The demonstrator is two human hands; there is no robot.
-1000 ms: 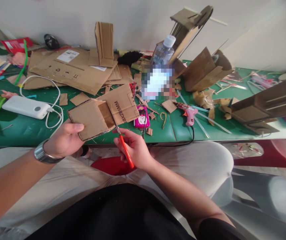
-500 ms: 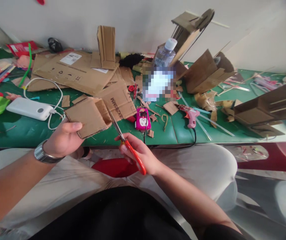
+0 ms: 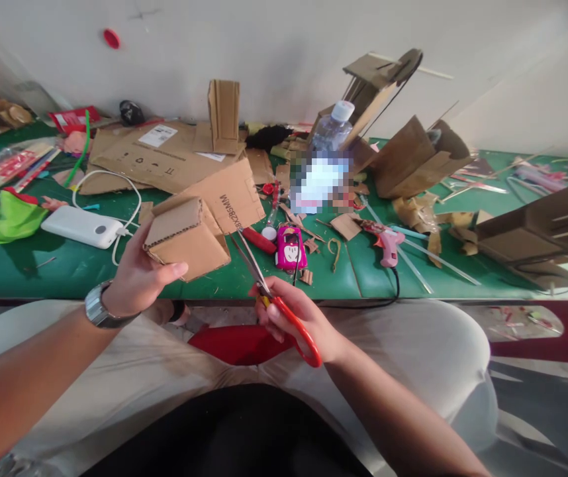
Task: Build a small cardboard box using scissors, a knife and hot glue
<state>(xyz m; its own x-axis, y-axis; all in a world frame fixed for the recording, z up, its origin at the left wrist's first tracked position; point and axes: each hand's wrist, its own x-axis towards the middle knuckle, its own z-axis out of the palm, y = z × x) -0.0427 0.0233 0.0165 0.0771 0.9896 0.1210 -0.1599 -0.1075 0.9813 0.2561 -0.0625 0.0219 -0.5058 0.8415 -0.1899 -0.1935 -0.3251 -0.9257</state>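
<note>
My left hand (image 3: 140, 275) grips a small cardboard box (image 3: 189, 248) by its left end, with the thumb along its near side. A wide flap (image 3: 237, 199) with printed lettering sticks out from the box to the right. My right hand (image 3: 298, 315) is closed around the orange handles of a pair of scissors (image 3: 249, 258). The blades are slightly apart and point up and left, their tips close to the lower edge of the flap; whether they touch it I cannot tell.
On the green table (image 3: 328, 278) lie a white power bank (image 3: 83, 226) with its cable, a pink power socket (image 3: 290, 248), a pink glue gun (image 3: 388, 245) and cardboard scraps. Flattened cardboard (image 3: 140, 162), a plastic bottle (image 3: 333, 129) and cardboard structures (image 3: 413, 156) stand or lie farther back.
The scissors have come away from the box opening, down and to the right. My left hand has tilted the box, so its corrugated end now shows. The view has shifted somewhat.
</note>
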